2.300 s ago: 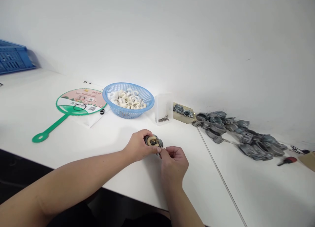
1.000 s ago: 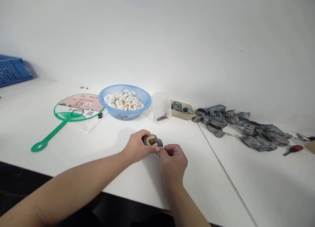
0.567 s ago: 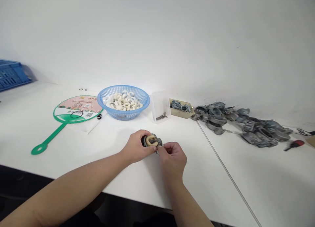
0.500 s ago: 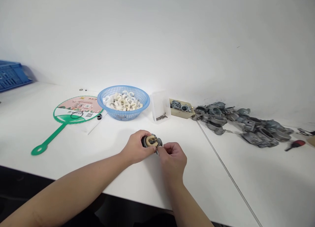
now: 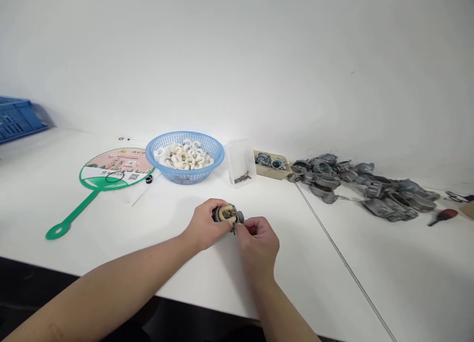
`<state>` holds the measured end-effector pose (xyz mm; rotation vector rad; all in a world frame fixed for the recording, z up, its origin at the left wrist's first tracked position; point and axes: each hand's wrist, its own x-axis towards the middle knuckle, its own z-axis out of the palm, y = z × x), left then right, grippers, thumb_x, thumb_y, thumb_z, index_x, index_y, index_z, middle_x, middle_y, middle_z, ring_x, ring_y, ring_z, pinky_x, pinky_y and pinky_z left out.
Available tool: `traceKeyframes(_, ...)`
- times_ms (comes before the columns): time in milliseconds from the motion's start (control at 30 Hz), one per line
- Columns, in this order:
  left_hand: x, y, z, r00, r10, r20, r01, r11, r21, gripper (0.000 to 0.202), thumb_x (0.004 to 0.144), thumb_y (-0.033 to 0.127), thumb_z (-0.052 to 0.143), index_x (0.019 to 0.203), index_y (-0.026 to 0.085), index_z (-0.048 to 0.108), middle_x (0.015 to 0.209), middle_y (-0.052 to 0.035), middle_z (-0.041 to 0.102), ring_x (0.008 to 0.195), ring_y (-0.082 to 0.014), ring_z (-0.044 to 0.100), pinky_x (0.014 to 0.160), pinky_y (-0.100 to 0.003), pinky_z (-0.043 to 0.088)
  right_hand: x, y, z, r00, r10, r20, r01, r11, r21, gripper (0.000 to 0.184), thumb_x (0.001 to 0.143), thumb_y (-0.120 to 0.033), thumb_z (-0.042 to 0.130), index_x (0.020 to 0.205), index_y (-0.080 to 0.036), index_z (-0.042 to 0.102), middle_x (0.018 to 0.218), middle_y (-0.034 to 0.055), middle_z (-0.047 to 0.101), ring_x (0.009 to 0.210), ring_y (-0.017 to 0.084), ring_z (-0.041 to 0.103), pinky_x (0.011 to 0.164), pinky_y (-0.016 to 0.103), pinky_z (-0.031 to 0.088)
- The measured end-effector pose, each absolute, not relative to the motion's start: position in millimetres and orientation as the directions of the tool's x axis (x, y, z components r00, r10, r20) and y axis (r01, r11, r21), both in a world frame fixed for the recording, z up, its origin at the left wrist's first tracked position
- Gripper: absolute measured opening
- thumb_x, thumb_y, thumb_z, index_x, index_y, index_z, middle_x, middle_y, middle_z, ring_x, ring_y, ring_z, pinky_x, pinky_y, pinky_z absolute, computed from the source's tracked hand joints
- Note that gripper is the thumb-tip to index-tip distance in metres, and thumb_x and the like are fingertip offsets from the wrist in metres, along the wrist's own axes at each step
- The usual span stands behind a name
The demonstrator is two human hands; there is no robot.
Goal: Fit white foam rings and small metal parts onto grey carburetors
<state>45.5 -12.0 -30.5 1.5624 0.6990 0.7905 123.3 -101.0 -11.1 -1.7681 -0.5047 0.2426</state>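
My left hand (image 5: 210,225) is wrapped round a small grey metal carburetor (image 5: 240,216), thumb at its near side. On the carburetor's upward face lies a cream, C-shaped float (image 5: 222,213), with brass-coloured parts in its opening. My right hand (image 5: 260,238) is closed in a pinch at the carburetor's near right edge. Whatever its fingertips hold is hidden or too small to name.
Behind my hands stand a blue basket (image 5: 185,176) of pale floats, a clear box (image 5: 240,159) with thin metal pins, and a beige tray (image 5: 272,171) of metal parts. Grey castings (image 5: 326,171) lie right, beside a red-handled screwdriver (image 5: 444,216). A green-handled fan (image 5: 83,208) lies left.
The view has shifted slightly. Both hands stay at the carburetor, the right fingertips moving only a little at its near edge.
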Motion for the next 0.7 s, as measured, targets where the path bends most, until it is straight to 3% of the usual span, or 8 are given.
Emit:
traceKeyframes(433,44.2,-11.5,-24.9,0.627,0.772,0.108,-0.063,-0.088,0.994,0.033,0.058,0.010,0.064,0.090,0.015,0.060,0.084,-0.0030,0.064,0.078,-0.0153,0.057,0.070,-0.026,0.046,121.4,-102.1,-10.6,0.859,0.469,0.207,0.333,-0.203,-0.921,0.006,0.062,-0.023,0.058,0.060,-0.021,0.053,0.049,-0.0041,0.051,0.044,0.011,0.042,0.044,0.024,0.036)
traceKeyframes(700,45.7,-12.3,-27.1,0.626,0.770,0.124,-0.057,-0.114,0.992,0.033,0.059,0.010,0.063,0.091,0.016,0.059,0.086,-0.0030,0.064,0.081,-0.0164,0.059,0.074,-0.028,0.048,123.4,-102.5,-23.7,0.735,0.480,0.479,0.634,-0.235,-0.737,0.006,0.067,-0.025,0.052,0.061,-0.022,0.050,0.052,-0.0014,0.057,0.047,0.014,0.048,0.053,0.027,0.040)
